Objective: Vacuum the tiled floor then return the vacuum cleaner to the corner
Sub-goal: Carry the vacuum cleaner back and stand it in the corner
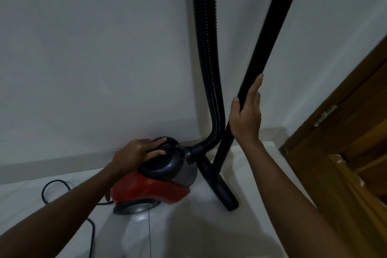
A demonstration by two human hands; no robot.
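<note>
Left hand [138, 153] grips the red canister vacuum's [150, 186] grey handle; right hand [246, 115], fingers straight, steadies the black rigid wand [270, 44] toward one o'clock — lean it gently

White painted walls [94, 58] meet at a corner. A pale skirting strip [52, 161] runs along their base. The floor is glossy white tile [188, 232] reflecting dim light. A brown wooden door [345, 153] with a metal hinge [325, 115] stands at right.

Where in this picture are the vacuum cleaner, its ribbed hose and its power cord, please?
vacuum cleaner [146, 189]: head view, on its red body.
ribbed hose [206, 48]: head view, on the upright stretch against the wall.
power cord [45, 189]: head view, on the loop lying on the floor.
</note>
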